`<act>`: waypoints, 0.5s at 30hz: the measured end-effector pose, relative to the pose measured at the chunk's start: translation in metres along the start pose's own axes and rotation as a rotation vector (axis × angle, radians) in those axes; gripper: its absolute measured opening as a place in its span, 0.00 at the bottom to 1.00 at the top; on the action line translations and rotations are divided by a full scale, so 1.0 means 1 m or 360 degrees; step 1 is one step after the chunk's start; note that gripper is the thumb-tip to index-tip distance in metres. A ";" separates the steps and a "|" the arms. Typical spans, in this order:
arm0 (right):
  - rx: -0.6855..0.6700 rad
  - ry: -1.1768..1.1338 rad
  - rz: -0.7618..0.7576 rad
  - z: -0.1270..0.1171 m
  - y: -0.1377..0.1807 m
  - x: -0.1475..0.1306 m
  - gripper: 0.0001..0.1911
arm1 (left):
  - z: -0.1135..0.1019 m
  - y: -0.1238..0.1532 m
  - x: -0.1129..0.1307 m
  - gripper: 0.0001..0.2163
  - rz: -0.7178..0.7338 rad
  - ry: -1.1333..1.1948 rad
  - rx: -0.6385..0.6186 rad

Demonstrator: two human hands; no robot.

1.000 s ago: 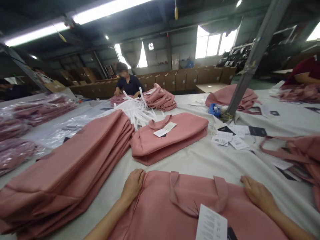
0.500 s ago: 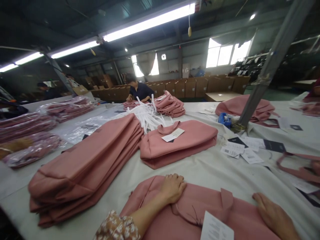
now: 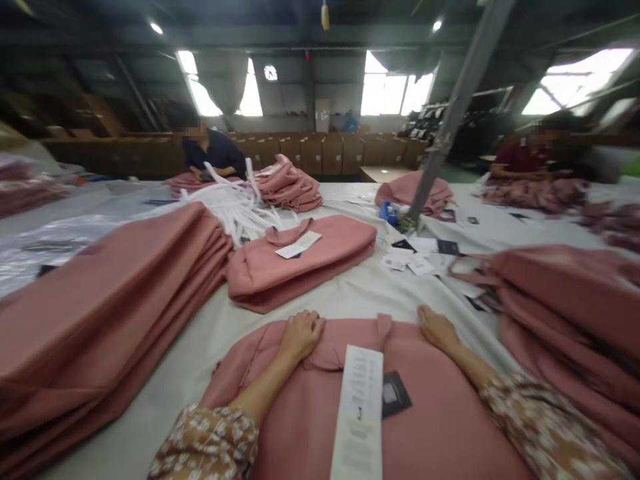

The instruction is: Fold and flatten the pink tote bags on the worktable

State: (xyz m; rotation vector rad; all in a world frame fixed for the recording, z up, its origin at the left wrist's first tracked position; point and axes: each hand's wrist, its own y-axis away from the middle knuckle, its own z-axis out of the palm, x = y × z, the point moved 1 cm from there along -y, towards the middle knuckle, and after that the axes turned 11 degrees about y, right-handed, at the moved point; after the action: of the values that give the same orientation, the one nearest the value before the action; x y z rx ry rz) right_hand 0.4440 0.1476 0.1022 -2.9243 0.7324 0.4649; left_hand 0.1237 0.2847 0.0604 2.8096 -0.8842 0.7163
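Note:
A pink fabric bag lies flat on the white table right in front of me, with a long white paper tag and a small black card on it. My left hand presses on the bag's top edge beside its handle, fingers curled over the fabric. My right hand rests flat on the bag's upper right corner, fingers stretched out.
A tall stack of pink bags fills the left, another pile the right. A folded bag with a tag lies ahead, with white straps, loose cards and a slanted metal post. Two other people work at the table's far side.
My left hand slid from the bag's left corner inward to the handle. My right hand moved inward too. The view swung to the right, and the bag's tag now lies in full sight.

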 end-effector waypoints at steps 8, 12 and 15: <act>0.0375 -0.0399 0.0091 -0.107 0.100 0.011 0.25 | 0.010 -0.010 -0.015 0.19 0.0065 -0.0012 -0.0140; 0.0294 -0.1146 0.0462 -0.099 0.245 0.018 0.37 | 0.009 -0.011 -0.015 0.22 0.0043 -0.0046 -0.0159; 0.0221 -0.1561 0.1128 -0.039 0.330 0.022 0.43 | 0.007 -0.009 -0.013 0.23 0.0059 -0.0055 -0.0147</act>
State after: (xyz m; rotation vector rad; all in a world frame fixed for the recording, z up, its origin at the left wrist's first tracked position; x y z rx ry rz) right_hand 0.3163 -0.1594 0.1272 -1.8071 1.4417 1.6163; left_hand 0.1224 0.2976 0.0488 2.7391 -0.9517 0.6166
